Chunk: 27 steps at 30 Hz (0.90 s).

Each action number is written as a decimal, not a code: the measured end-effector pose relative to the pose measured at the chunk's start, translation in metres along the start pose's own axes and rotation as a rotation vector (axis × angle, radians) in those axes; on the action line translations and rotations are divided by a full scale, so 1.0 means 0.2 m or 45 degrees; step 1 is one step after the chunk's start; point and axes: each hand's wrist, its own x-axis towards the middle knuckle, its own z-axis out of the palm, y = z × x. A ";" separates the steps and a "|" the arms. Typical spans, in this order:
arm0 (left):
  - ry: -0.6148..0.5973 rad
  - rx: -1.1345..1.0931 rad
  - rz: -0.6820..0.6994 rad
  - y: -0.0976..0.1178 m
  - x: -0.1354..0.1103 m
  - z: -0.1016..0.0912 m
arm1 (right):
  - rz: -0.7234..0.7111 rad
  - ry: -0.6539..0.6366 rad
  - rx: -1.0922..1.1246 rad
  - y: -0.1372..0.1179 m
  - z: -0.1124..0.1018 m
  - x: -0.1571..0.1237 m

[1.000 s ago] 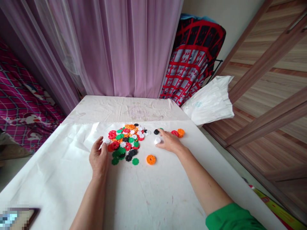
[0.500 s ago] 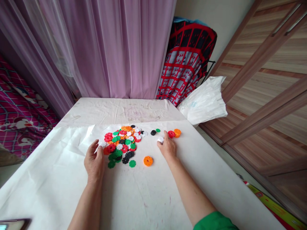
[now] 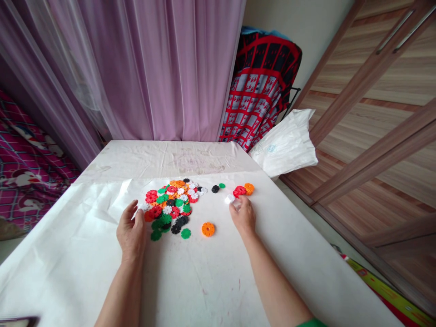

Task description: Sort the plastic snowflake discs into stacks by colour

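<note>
A pile of notched, flower-shaped plastic discs (image 3: 169,210) in red, green, white, black and orange lies on the white-covered table. At its left edge is my left hand (image 3: 130,234), thumb and fingers apart and curved beside a white disc (image 3: 144,206); I cannot tell if they touch. My right hand (image 3: 244,217) has loosely parted fingers and holds nothing. Just beyond its thumb sits a white disc stack (image 3: 229,199). Red discs (image 3: 239,191) lie by its fingertips, with orange discs (image 3: 250,188) behind them.
Between my hands lies an orange disc stack (image 3: 208,229). Black discs (image 3: 215,189) and a small green disc (image 3: 222,185) lie farther back. A white bag (image 3: 286,143) hangs at the right table edge. Purple curtains (image 3: 170,68) and a wooden wardrobe (image 3: 381,113) border the table.
My right hand has let go of the white disc stack and drawn back slightly toward me and right. The left hand keeps nearly the same place beside the pile.
</note>
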 end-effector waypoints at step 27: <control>0.008 0.014 0.000 -0.02 0.01 0.00 | -0.180 0.086 -0.036 0.03 0.07 0.00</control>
